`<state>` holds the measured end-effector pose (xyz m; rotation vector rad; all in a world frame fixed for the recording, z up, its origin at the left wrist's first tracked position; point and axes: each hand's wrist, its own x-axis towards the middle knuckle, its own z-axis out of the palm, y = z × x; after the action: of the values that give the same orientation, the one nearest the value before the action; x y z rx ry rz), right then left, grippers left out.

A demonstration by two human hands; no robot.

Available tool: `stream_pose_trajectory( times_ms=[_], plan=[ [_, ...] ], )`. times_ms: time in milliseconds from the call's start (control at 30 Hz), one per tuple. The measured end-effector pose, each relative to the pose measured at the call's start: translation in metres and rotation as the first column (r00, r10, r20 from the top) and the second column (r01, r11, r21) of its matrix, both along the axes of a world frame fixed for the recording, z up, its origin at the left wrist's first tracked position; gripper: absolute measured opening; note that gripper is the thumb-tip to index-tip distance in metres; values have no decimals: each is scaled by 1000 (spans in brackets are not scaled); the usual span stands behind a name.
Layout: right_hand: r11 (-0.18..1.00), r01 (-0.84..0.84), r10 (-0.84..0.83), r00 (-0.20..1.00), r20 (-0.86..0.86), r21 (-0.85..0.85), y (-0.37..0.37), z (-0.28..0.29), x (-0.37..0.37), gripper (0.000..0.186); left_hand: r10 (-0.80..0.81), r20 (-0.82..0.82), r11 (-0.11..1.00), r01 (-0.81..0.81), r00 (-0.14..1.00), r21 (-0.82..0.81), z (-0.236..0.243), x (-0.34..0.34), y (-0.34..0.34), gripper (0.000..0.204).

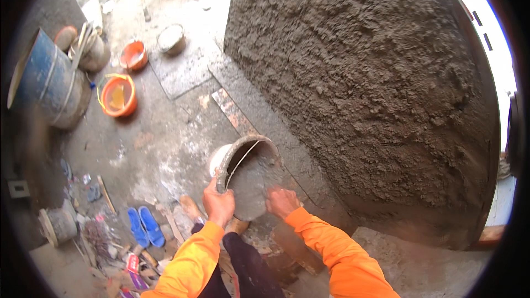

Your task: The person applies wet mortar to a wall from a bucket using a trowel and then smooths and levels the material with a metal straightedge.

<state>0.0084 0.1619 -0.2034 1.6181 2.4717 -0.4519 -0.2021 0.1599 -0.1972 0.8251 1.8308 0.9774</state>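
Observation:
A mortar-caked bucket (220, 160) with a pale outer wall and a thin wire handle (243, 160) is tilted in front of me, its mouth turned toward me and to the right. Wet grey mortar (251, 196) shows at its mouth. My left hand (219, 205) is closed on the near left part of the rim. At the right edge of the grey mortar, my right hand (282, 201) is closed; what its fingers grip is hidden. Beside the bucket, on the right, rises a wall (364, 77) coated with rough dark mortar.
An orange bucket (132, 105), an orange bowl-like pail (133, 55), a grey pail (170, 38) and a blue drum (49, 83) stand at the left. Blue sandals (146, 226) and debris (99, 248) lie near my feet. A flat strip (232, 110) lies beyond the bucket.

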Motion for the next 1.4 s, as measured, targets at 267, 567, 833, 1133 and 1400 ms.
stream_pose_trajectory(
  times_ms=[267, 567, 833, 1133, 1400],
  plan=[
    [930, -53, -170, 816, -553, -364, 34, 155, 37, 30, 112, 328, 991, -131, 938, 35, 62, -39, 14, 41],
    [867, 496, -421, 782, -460, 50, 248, 292, 75, 15, 141, 261, 987, -155, 955, 34, 77, -51, 30, 46],
    [976, -197, 153, 928, 340, 97, 79, 166, -19, 19, 112, 111, 987, -123, 987, 102, 77, -56, 37, 51],
    [955, 130, -186, 963, -197, -266, 73, 89, -65, 31, 140, 298, 962, -201, 944, 185, 56, -100, 62, 39],
    [555, 204, -681, 668, -300, -806, 247, 191, -23, 15, 226, 333, 965, -257, 916, 51, 49, -165, 104, 34]
  ],
)
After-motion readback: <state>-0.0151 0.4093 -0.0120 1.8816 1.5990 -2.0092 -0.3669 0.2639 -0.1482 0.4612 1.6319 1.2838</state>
